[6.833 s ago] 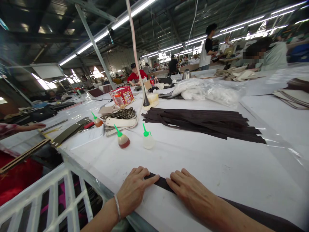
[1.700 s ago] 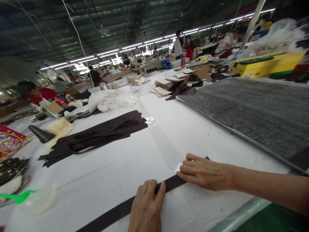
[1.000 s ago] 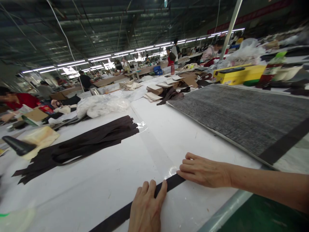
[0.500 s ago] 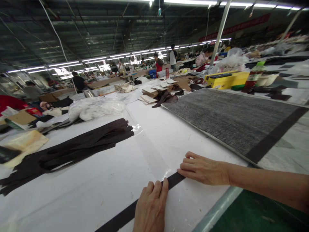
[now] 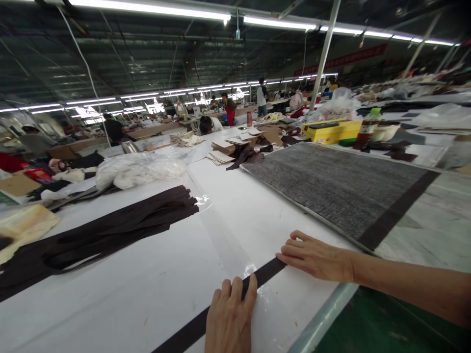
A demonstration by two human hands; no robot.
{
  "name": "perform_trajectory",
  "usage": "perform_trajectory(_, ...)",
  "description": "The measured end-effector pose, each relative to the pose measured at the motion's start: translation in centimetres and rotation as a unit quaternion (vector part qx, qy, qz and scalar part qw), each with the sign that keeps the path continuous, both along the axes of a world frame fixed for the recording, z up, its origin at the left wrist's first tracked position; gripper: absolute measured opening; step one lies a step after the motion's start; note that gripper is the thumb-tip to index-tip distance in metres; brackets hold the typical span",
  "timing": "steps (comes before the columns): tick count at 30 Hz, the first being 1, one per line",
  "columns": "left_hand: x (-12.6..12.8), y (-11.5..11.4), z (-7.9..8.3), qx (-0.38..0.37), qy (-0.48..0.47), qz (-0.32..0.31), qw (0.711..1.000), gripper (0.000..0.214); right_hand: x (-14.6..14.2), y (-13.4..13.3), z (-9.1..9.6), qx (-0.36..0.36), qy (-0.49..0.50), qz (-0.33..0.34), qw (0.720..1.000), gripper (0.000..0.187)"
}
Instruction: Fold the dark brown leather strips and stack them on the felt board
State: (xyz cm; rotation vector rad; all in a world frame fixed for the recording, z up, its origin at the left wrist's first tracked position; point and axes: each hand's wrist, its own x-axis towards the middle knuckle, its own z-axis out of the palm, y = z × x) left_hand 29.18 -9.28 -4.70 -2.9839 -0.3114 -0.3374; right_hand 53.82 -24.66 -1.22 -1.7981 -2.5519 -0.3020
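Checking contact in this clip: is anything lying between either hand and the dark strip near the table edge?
Nothing visible does. The left hand lies flat with fingers on the dark strip; the right hand rests flat at its end, fingertips touching it. The pile of dark strips lies farther back, apart from both.

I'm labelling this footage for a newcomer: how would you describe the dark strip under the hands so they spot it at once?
Start at the long white table and go to its near edge. A single dark strip lies flat there, with the left hand and right hand resting on it. Unlike the pile of dark strips farther back, it lies alone.
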Motion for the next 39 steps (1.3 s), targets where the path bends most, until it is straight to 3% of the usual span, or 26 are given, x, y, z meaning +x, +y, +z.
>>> perform_trajectory(4, 0.0, 0.0, -0.7, 0.006, -0.020, -0.004, 1.000, 0.055, 0.5, -0.5, 0.2, 0.023, 0.008, -0.043, 0.999, 0.032)
perform_trajectory(8, -0.1, -0.1, -0.9, 0.013, -0.036, -0.003, 0.999, 0.053, -1.7, 1.0, 0.6, 0.091, 0.075, -0.102, 0.988, 0.038)
perform_trajectory(12, -0.4, -0.1, -0.9, -0.001, -0.045, -0.001, 0.999, 0.050, -3.8, 2.6, 1.0, 0.057, 0.157, -0.135, 0.977, 0.039)
perform_trajectory(15, -0.6, -0.1, -1.0, -0.007, -0.052, -0.003, 0.999, 0.049, -3.3, 2.7, 1.3, 0.042, 0.199, -0.228, 0.952, 0.037)
perform_trajectory(17, -0.7, -0.1, -1.2, -0.007, -0.057, -0.003, 0.998, 0.048, -2.7, 2.2, 1.5, 0.029, 0.211, -0.252, 0.944, 0.036)
perform_trajectory(23, -0.6, -0.2, -1.4, -0.004, -0.057, 0.000, 0.998, 0.052, -4.2, 1.8, 1.5, -0.032, 0.165, -0.138, 0.976, 0.054)
perform_trajectory(26, -0.8, -0.2, -1.2, -0.011, -0.047, 0.004, 0.999, 0.053, -5.1, 1.7, 0.7, -0.043, 0.148, -0.114, 0.981, 0.055)
perform_trajectory(33, -4.8, 0.8, -1.4, -0.043, -0.045, 0.065, 0.996, 0.050, -3.0, 0.0, -1.6, 0.049, 0.137, -0.124, 0.982, 0.051)
perform_trajectory(37, -7.3, 2.1, -1.5, -0.092, -0.068, 0.093, 0.989, 0.055, -4.6, 2.0, -0.8, 0.066, 0.177, -0.158, 0.969, 0.038)
perform_trajectory(39, -7.9, 2.6, -1.5, -0.097, -0.087, 0.098, 0.987, 0.058, -6.5, 3.7, -0.6, 0.056, 0.187, -0.143, 0.970, 0.039)
